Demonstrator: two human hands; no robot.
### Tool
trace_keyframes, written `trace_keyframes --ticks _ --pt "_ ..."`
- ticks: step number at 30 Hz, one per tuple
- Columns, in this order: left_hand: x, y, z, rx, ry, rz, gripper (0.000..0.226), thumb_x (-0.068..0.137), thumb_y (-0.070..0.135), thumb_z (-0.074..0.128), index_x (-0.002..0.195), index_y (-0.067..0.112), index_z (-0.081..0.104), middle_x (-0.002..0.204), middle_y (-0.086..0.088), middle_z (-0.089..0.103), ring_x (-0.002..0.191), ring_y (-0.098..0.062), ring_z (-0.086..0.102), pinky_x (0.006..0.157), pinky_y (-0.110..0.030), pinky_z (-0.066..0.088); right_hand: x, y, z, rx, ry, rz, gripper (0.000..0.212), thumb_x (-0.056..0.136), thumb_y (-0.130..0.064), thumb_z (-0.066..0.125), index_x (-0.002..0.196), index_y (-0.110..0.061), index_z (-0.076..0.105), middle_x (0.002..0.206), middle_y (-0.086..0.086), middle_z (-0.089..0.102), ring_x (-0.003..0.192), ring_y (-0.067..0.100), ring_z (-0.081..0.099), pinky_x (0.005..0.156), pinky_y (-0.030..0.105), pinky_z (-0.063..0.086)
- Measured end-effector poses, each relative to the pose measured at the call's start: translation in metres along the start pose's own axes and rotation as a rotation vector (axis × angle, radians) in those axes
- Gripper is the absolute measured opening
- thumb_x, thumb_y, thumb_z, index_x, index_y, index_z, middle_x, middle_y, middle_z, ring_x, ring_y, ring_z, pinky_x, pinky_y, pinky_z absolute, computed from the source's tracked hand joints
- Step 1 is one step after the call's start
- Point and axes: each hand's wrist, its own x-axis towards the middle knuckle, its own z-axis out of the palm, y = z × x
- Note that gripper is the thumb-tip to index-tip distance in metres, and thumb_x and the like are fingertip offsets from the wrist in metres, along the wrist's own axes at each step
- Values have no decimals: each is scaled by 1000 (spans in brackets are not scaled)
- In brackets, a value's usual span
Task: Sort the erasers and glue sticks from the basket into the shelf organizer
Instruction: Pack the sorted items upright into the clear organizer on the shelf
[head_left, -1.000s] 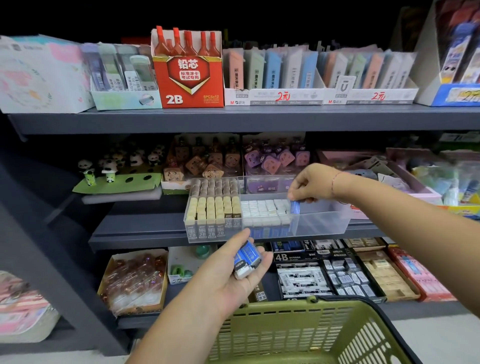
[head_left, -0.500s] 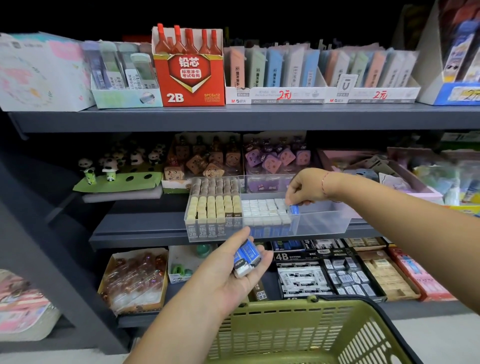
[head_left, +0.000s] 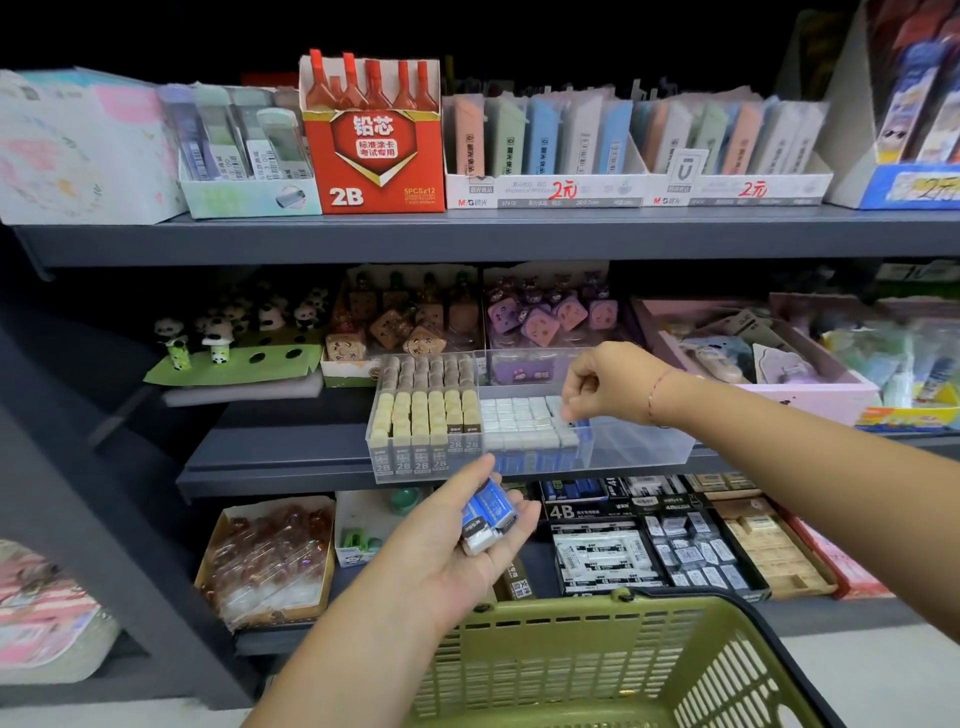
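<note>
over the clear organizer, right hand: the right hand (head_left: 605, 383) is pinched by its fingertips on one blue-sleeved eraser (head_left: 583, 422), standing it on end at the right edge of the packed white rows.
left hand: the left hand (head_left: 457, 540) is cupped palm-up below the shelf edge, fingers curled loosely around a small stack of erasers (head_left: 489, 514) in blue and white sleeves.
shelf organizer: the shelf organizer (head_left: 644, 441) sits on the middle shelf (head_left: 280, 457); cream-capped sticks marked 2b fill its left compartment, erasers fill part of the right one, and the space to the far right is bare.
basket: the green basket (head_left: 597, 660) hangs low in front, well apart from the organizer; its contents cannot be seen.
handling: the erasers look light, small and firm with a slight give. the paper sleeves are likely smooth, so a stack could slide apart in the palm.
where to hold: best taken one at a time, thumb and forefinger on the two broad sleeve faces near the top, leaving the lower end free to drop into the row.
risk: pushing sideways may tip the neighbouring erasers.
</note>
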Motion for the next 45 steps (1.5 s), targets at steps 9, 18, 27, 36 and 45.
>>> trace_keyframes --ticks 9,18,27,36,45 --pt "-1 0 3 5 -5 -1 26 77 12 74 93 -5 63 90 -25 61 85 -31 64 55 -41 60 -23 19 14 92 133 -8 6 84 -21 71 80 -19 67 74 -8 62 69 8 55 66 18 42" --pt "0 1 1 -13 -3 -1 23 82 13 72 92 -5 63 90 -24 61 88 -31 63 59 -45 59 -36 12 17 -143 65 -3 33 96 -45 46 94 -23 71 100 -5 46 101 17 49 93 33 35" --pt "-1 4 1 -7 -64 27 13 88 11 63 86 -2 61 80 -16 65 80 -26 63 67 -38 59 -61 -53 37 381 -138 -285 36 80 -32 73 112 -39 60 107 -3 57 87 3 56 81 12 43" --pt "-4 5 2 12 -123 59 23 91 18 60 100 -3 66 99 -22 72 99 -30 67 84 -43 53 -54 -75 35 593 -175 -110 11 77 -7 72 78 -17 70 74 2 63 63 5 53 63 18 46" --pt "-5 13 4 -72 -11 32 23 84 15 70 93 -4 60 95 -26 61 95 -35 63 72 -46 57 -1 -49 15 598 272 37 10 84 -13 69 75 -17 68 67 -7 64 63 4 55 68 21 43"
